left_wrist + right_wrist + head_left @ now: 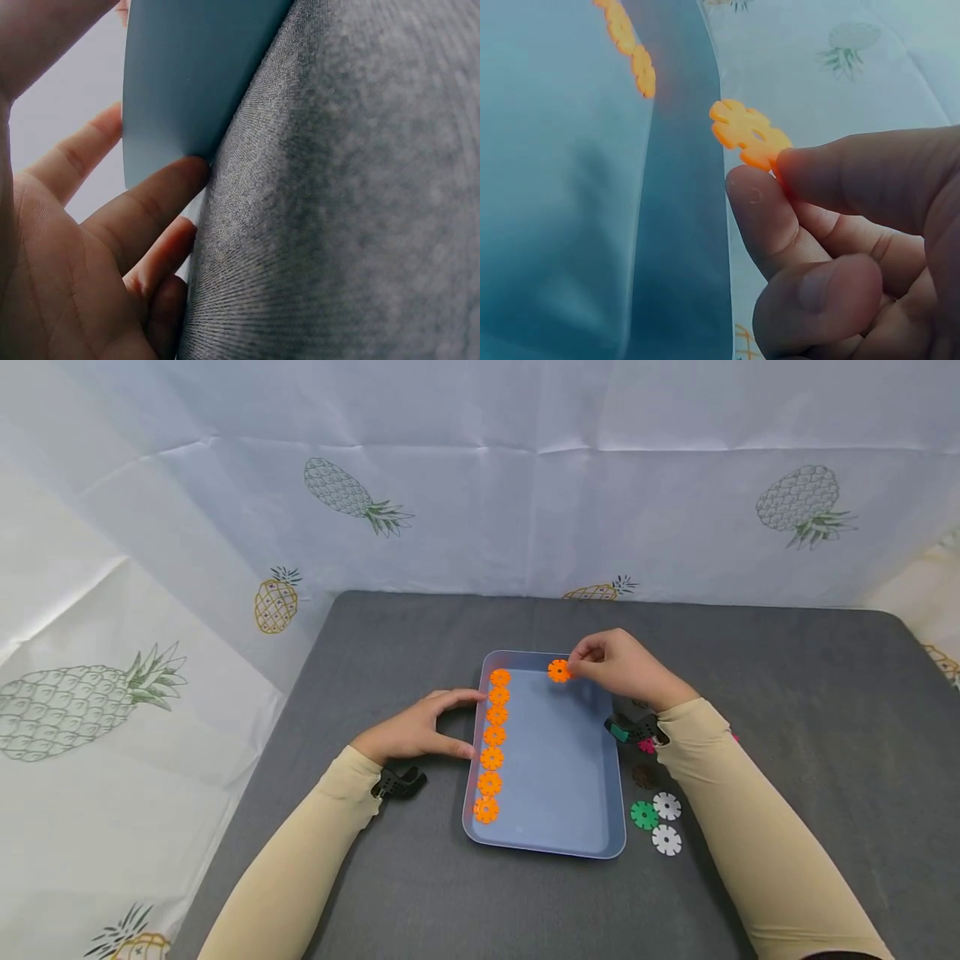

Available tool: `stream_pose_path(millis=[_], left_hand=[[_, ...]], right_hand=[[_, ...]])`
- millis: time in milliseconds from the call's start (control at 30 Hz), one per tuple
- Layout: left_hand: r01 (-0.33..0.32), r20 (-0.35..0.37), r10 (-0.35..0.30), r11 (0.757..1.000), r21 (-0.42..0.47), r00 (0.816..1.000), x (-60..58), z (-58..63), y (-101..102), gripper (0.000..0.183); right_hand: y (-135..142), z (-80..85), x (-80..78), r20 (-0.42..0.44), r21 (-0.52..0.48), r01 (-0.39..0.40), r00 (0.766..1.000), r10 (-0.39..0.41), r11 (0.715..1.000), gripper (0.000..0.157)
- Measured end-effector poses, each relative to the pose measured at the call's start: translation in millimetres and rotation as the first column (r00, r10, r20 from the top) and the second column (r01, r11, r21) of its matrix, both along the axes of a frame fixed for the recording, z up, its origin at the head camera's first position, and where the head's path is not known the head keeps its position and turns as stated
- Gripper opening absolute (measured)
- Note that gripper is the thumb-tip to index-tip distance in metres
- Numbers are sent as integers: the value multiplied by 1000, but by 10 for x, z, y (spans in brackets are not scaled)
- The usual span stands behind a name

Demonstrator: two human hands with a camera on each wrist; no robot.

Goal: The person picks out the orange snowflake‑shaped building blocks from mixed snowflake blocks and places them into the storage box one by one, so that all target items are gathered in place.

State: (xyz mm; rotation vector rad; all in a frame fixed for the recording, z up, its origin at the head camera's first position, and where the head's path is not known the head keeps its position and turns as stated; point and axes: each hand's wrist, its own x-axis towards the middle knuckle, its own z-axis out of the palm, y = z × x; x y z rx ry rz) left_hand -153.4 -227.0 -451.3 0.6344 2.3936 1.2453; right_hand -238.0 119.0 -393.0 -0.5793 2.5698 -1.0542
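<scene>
My right hand (624,667) pinches an orange notched plastic disc (558,671) between thumb and forefinger, over the far end of a blue-grey tray (553,768). Close up in the right wrist view, the same disc (739,129) is tilted and has a hole in its middle. A column of several orange discs (492,758) lies along the tray's left side. Spread fingers and thumb of my left hand (416,727) touch the tray's left wall from outside; the left wrist view shows fingertips against the wall (195,75).
Right of the tray, on the dark grey cloth (390,877), lie a green disc (643,815), white discs (667,840) and a brown disc (644,776). A pink-red disc (647,746) is partly hidden by the right wrist strap. A pineapple-printed white sheet (480,518) hangs behind the table.
</scene>
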Motion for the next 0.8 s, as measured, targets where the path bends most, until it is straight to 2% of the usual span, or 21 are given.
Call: stream_pose_path(millis=[467,800], left_hand=[[-11,-5,11,1000,10,1000,13,-43,-7,83],[-1,-5,1,1000,4,1000,11,-38,0,83]], right_hand=[[-321,22,-51,37,-40,-47,998,49,998,14],[-497,-109,-79,15,-49,-66,998,66,997,15]])
